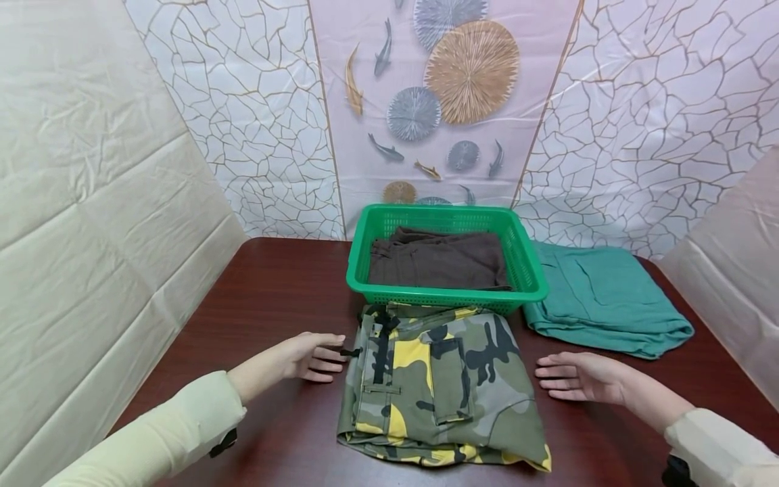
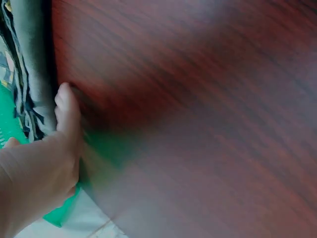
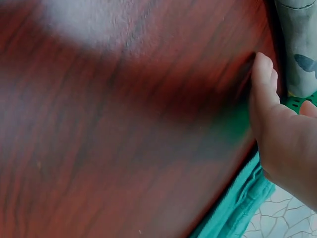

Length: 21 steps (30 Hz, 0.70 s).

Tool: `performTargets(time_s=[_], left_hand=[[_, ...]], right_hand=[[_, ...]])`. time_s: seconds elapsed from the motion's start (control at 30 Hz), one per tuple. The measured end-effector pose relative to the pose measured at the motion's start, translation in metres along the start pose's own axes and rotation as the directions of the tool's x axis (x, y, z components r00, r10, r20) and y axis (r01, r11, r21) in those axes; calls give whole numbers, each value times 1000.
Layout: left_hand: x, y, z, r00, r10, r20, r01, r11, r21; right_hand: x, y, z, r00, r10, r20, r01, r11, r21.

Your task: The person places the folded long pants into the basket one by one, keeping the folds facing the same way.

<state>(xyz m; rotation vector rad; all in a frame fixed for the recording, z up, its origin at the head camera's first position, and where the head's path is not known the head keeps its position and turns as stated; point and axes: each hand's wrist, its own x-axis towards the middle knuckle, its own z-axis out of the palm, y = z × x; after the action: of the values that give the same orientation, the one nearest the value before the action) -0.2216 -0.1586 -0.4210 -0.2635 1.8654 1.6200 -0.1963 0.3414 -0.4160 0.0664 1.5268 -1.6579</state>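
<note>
Folded camouflage trousers (image 1: 420, 385) in green, grey, black and yellow lie on the table in front of a green basket (image 1: 450, 296). At their left side my left hand (image 1: 313, 356) is held with its fingers straight, the fingertips close to a small black strap on the trousers' edge. My right hand (image 1: 578, 377) stands on the opposite side, fingers extended and apart from the cloth. Neither hand holds anything. In the left wrist view the hand (image 2: 49, 153) is beside the layered folds; the right wrist view shows the other hand (image 3: 282, 129) near a grey-green edge.
Dark brown folded clothing (image 1: 441, 260) lies inside the basket. Right of the basket is a folded teal garment (image 1: 608, 294), partly against the basket's side. The dark red wooden table (image 1: 274, 284) is bordered by patterned sheets at the back and pale cloth walls at both sides.
</note>
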Motion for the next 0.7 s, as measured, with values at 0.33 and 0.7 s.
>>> performTargets(time_s=[0.33,0.7], left_hand=[[6,-10,-2,988,-81,130,79,997,22],[15,-14,15,989,-98,107,92,994,54]], right_hand=[[6,11,1,996,0,94,-12,991,133],[20,13,27,999,10,46,-17,988,151]])
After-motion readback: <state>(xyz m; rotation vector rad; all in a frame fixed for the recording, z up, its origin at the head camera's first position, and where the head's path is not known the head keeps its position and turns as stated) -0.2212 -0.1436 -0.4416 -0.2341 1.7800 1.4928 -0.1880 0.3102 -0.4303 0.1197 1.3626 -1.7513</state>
